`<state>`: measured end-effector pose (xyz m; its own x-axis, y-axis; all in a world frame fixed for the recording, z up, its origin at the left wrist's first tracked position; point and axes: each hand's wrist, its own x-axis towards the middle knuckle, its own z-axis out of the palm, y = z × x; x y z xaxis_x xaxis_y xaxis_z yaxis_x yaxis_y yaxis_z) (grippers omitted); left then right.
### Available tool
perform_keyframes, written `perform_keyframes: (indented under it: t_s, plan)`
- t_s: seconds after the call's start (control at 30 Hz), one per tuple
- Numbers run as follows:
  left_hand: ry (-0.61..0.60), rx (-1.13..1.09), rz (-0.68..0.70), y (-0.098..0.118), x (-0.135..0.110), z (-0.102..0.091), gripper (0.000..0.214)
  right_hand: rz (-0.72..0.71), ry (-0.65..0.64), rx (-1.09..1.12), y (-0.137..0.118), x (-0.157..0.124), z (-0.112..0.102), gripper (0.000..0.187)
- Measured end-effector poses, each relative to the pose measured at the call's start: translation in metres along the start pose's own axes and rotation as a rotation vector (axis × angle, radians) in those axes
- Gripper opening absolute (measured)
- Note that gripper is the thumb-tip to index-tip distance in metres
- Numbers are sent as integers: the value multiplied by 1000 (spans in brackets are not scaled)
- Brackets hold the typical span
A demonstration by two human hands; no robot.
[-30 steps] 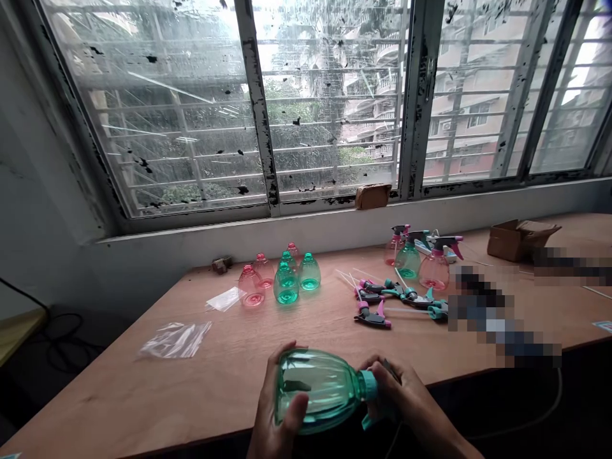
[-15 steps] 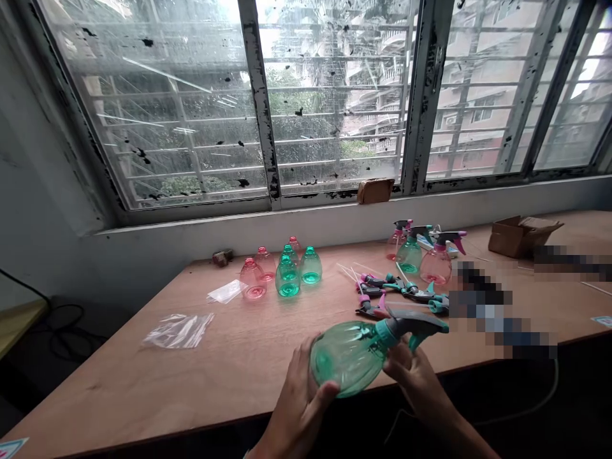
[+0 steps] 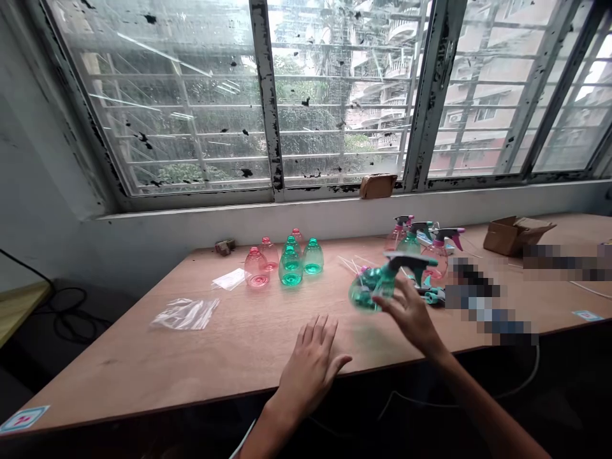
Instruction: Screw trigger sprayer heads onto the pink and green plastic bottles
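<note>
Clear plastic (image 3: 186, 314) lies crumpled toward the left of the counter (image 3: 129, 370), with a flat white packet (image 3: 229, 279) a little beyond it, and then a cluster of headless pink bottles (image 3: 257, 271) and green bottles (image 3: 291, 271) standing near the wall. Nearer to me comes the person's left hand (image 3: 310, 363), palm down, fingers spread, its grip holding nothing; whether it touches the wood I can't tell. To the right, and well apart from those fingers, is the green spray bottle (image 3: 366, 294), its head fitted, in the grip of the right hand (image 3: 407, 312), which is plainly the nearer one. Thumb and fingers close around its neck and shoulder, though blur hides how firmly. Any move from here turns, to my eye, on the lean: the base points left and down, the head up and right, the trigger toward the far right, so the long axis slants instead of standing upright. Right behind that hand lie loose spray heads (image 3: 434, 296), and past them three headed bottles (image 3: 437, 258) stand near the wall.
</note>
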<state>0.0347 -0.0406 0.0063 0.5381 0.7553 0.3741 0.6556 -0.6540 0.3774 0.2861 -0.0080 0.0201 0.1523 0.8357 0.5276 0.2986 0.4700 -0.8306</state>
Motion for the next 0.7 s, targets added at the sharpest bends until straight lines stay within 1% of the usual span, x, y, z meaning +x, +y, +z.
perform_keyframes:
  t_s: [0.03, 0.1, 0.17, 0.2, 0.23, 0.3, 0.4, 0.53, 0.6, 0.7]
  plan:
    - [-1, 36, 10, 0, -1, 3, 59, -47, 76, -131, 6, 23, -7, 61]
    - [-18, 88, 36, 1, -2, 6, 59, -94, 175, -464, 20, 74, -19, 69]
    - [-36, 141, 60, 1, -2, 9, 57, -79, 208, -558, 35, 122, -26, 77]
    - [-37, 178, 69, 1, -2, 9, 55, -65, 224, -594, 44, 143, -27, 77]
    - [-34, 222, 75, 1, -2, 10, 54, -43, 237, -628, 52, 160, -27, 76]
    - [-20, 314, 80, 1, -3, 12, 52, 13, 266, -690, 71, 185, -26, 71]
    - [-4, 412, 75, 4, -4, 17, 51, 101, 307, -766, 99, 202, -23, 61]
    - [-2, 433, 63, 7, -5, 23, 47, 177, 354, -840, 129, 207, -22, 37]
    - [-16, 423, 57, 7, -4, 24, 44, 201, 365, -864, 140, 208, -20, 32]
    - [-35, 415, 41, 8, -3, 24, 41, 224, 366, -887, 150, 207, -16, 32]
